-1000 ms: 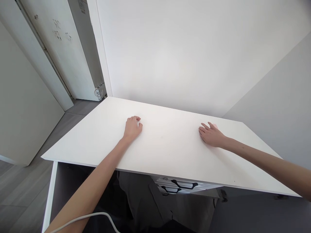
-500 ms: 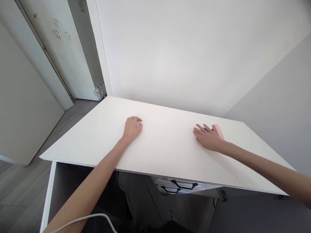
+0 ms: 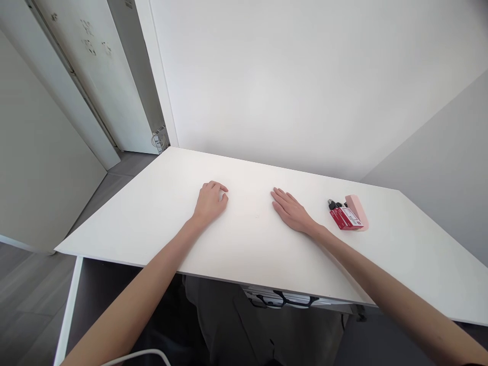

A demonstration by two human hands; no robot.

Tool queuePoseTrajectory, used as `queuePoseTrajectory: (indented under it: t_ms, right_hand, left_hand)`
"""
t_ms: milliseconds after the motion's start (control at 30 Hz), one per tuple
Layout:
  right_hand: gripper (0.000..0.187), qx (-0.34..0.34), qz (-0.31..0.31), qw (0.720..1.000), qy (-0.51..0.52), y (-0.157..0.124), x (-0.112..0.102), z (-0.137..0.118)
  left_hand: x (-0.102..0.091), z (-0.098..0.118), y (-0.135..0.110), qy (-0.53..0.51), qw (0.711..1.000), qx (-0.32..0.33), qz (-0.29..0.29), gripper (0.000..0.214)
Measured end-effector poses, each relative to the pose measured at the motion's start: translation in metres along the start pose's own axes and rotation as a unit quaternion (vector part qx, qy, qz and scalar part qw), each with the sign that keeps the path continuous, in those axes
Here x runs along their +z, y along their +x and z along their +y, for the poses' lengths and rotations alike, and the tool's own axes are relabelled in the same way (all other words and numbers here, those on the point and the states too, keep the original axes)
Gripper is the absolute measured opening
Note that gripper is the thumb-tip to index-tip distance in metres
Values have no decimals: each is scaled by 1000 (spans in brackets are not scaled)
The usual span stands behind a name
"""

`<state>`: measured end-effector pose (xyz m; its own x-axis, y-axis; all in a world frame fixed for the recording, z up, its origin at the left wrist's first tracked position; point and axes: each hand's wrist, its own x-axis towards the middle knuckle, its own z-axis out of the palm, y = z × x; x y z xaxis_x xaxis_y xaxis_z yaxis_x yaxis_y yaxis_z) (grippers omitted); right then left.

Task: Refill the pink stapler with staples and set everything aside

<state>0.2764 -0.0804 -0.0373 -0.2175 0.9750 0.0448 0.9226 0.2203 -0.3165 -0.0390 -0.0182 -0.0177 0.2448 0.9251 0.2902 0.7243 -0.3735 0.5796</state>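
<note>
My left hand (image 3: pixel 210 202) rests on the left half of the white tabletop (image 3: pixel 244 254). Its fingers are curled loosely, with a gap between thumb and index finger and nothing visible in it. Palm down near the middle of the tabletop, my right hand (image 3: pixel 292 209) lies flat with its fingers stretched out and holds nothing. To the right of that hand sit red-and-white small boxes (image 3: pixel 346 218), close against a pink block-like object (image 3: pixel 355 207). Small black objects (image 3: pixel 333 204), too small to name, lie just behind the boxes.
A white wall (image 3: pixel 267 91) borders the tabletop's far edge. Below the near edge are drawers with black handles (image 3: pixel 285 300). A white cable (image 3: pixel 145 352) crosses my left forearm at the bottom. A door panel (image 3: pixel 41 152) stands at left.
My right hand has moved left, away from the pink object, uncovering the red-and-white boxes and black objects. My left hand keeps its curled pose; the view has shifted slightly.
</note>
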Motion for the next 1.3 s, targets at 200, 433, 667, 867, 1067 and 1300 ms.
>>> queuePoseTrajectory:
  t_ms: [200,433,667,867,1067,1300]
  right_hand:
    - [70,16,19,1000,14,22,0,4]
    - [68,15,23,999,21,30,-2,3]
    - [69,10,26,999,25,31,0,3]
    - [68,10,27,999,25,31,-1,2]
    - [67,0,38,999,32,31,2,5]
    - [66,0,38,999,30,31,1,5]
  left_hand:
    - [-1,-2,11,30,999,5,-21,23]
    - [6,-10,34,134,987,35,-80,55]
    - [8,-23,65,194,974,50,-109,63]
    - [8,-31,83,202,968,72,-129,67]
    - [8,-32,79,185,972,78,-125,66]
    - [5,-33,73,152,978,90,-114,65]
